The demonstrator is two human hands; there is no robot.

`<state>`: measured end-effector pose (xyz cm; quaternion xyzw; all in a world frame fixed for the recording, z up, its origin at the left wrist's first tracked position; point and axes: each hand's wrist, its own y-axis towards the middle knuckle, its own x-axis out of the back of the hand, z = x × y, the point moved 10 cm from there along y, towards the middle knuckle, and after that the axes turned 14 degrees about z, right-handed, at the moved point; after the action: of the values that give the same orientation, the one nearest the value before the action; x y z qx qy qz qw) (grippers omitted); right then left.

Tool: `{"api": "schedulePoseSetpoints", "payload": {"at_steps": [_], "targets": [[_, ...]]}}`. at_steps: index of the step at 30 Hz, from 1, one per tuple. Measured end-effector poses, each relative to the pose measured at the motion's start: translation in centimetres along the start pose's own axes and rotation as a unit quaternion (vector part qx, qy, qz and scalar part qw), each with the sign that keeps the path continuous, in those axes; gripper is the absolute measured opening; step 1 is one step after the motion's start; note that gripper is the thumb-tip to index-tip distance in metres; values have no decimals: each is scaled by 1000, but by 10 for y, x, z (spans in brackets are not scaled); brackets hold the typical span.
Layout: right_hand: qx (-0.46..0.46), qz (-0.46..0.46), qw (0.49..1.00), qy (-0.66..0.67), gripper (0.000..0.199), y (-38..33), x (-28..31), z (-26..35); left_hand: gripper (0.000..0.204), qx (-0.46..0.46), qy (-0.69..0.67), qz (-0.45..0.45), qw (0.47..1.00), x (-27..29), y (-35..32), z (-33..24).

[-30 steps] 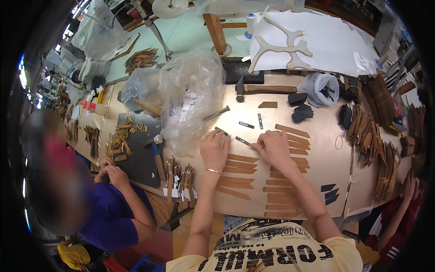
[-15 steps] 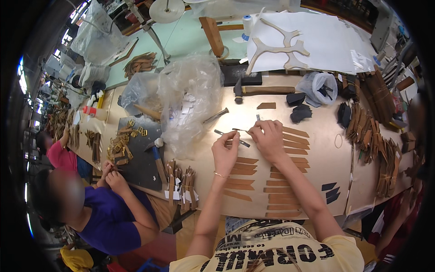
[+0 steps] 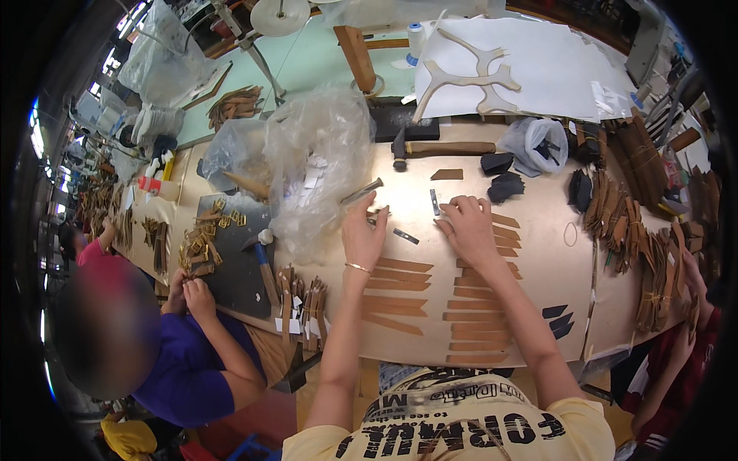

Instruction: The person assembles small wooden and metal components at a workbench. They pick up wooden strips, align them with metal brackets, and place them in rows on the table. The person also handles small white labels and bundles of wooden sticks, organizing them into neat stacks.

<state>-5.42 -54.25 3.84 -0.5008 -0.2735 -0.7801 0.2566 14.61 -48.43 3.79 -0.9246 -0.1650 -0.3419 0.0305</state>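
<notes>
My left hand (image 3: 364,240) is over the table with thumb and forefinger apart. A small dark piece shows partly between those fingertips; I cannot tell its kind or whether they touch it. To the right of that hand lies a small dark metal strip (image 3: 406,236) with light spots. My right hand (image 3: 470,230) hovers low with its fingers loosely bent and apart. A second small metal strip (image 3: 434,201) lies close to its fingertips. Below the hands, brown leather strips (image 3: 396,282) with slanted ends form one column, and more leather strips (image 3: 475,326) form another.
Beyond lie a hammer (image 3: 450,148), a lone leather piece (image 3: 447,174) and black pieces (image 3: 506,187). Clear plastic bags (image 3: 315,177) and gold buckles (image 3: 201,246) are at left. Bundled leather strips (image 3: 657,280) are at right. A co-worker in a purple shirt (image 3: 188,376) sits at left.
My hands have moved apart, the left one leftward and slightly up. The thin dark piece that was between them no longer shows there. My right hand has shifted slightly right.
</notes>
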Motion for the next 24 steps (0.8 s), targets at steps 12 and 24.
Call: {"api": "schedulePoseSetpoints", "payload": {"at_steps": [12,24], "targets": [[-36,11,986,162,15,12,-7,-20,14,-68,-67,-46,994,-10,-34,-45],[-60,-13,876,478,16,-10,41,12,17,-133,-73,-70,986,-9,-54,-109]]}}
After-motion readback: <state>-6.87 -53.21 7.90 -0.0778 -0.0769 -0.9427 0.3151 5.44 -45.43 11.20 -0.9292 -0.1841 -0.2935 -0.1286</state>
